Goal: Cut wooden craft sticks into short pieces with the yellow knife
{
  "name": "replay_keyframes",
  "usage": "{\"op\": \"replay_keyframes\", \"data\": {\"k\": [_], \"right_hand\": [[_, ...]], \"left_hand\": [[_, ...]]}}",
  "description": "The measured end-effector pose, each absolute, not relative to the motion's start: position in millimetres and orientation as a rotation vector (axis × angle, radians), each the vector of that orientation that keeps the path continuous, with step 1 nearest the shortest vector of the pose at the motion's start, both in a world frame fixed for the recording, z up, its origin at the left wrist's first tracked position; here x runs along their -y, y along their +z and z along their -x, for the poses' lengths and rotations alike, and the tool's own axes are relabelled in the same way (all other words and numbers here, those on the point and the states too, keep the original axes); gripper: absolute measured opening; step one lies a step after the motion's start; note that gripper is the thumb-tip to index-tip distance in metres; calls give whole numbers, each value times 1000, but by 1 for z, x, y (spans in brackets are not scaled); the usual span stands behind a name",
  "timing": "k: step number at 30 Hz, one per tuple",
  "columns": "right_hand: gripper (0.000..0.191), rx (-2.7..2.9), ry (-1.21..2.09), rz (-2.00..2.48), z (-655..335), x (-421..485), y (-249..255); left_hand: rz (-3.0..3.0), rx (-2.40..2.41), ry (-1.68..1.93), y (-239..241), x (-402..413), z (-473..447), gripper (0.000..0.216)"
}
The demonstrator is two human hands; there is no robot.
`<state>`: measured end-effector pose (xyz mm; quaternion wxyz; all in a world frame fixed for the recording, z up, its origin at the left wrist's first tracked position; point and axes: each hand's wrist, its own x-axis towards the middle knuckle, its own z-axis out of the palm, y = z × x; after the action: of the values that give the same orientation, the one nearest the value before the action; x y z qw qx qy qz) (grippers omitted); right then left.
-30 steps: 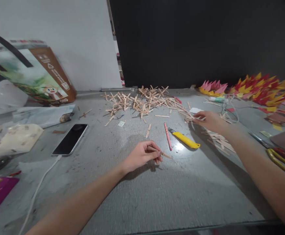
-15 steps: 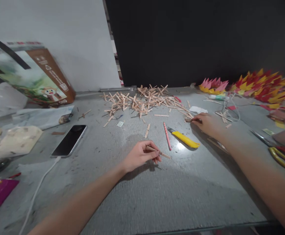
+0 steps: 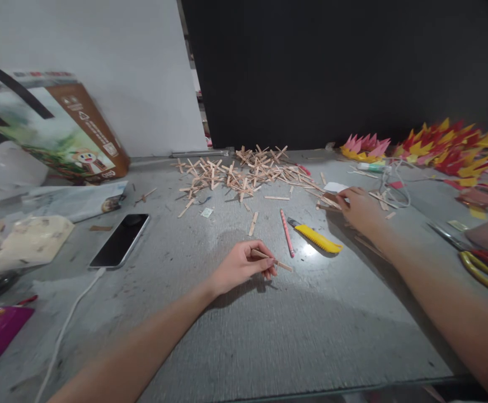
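My left hand [image 3: 246,264] is closed in a pinch around a thin flat wooden stick [image 3: 285,266], held just above the grey table. My right hand [image 3: 361,210] reaches forward to a few loose wooden sticks [image 3: 328,206] beside a scrap of white paper [image 3: 335,187]. Its fingers are bent together at the sticks, and what lies between the fingertips is hidden. Between the hands lie a yellow box cutter [image 3: 317,239] and a pink pencil-like stick [image 3: 287,232]. One short wooden stick [image 3: 253,223] rests behind my left hand.
A heap of crossed wooden sticks [image 3: 244,176] spreads across the back. At left are a phone [image 3: 120,240] on a white cable, plastic packets and a printed bag [image 3: 71,129]. Scissors [image 3: 479,263] and red-yellow paper crowns [image 3: 449,145] occupy the right.
My right hand has shifted slightly right and away from me, uncovering more of the loose sticks. My left hand stays in place with its wooden stick.
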<state>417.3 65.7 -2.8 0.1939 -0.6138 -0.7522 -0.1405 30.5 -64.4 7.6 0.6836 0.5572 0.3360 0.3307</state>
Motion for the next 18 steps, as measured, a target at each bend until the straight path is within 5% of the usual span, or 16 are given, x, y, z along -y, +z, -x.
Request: {"op": "replay_keyframes", "data": {"k": [18], "right_hand": [[43,1787,-280,1994,-441,-65,5]], "left_hand": [[-1283,-797,801,4,62,-31,35]]}}
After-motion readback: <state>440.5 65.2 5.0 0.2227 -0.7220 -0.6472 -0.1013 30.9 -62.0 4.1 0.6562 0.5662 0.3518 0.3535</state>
